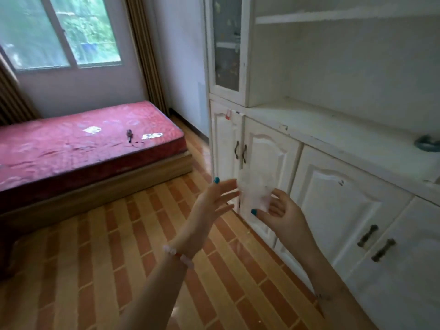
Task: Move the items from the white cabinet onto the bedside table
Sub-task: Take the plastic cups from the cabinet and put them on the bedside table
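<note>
Bedroom: striped floor (100, 246), red mattress (78, 148) left, white cabinet (333, 129) right. Right hand (283, 215) grip pinches pale packet (257, 189) mid-air, near cabinet doors. Left hand (214, 201) grip wide, beside packet. Judged carry step. Bedside table unseen; next, turn and find it. Teal item (427, 144) on cabinet ledge, far right.

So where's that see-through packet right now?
The see-through packet is just right of centre in the head view, pinched by the right hand in front of the lower doors of the white cabinet, the open left hand close on its left.
</note>
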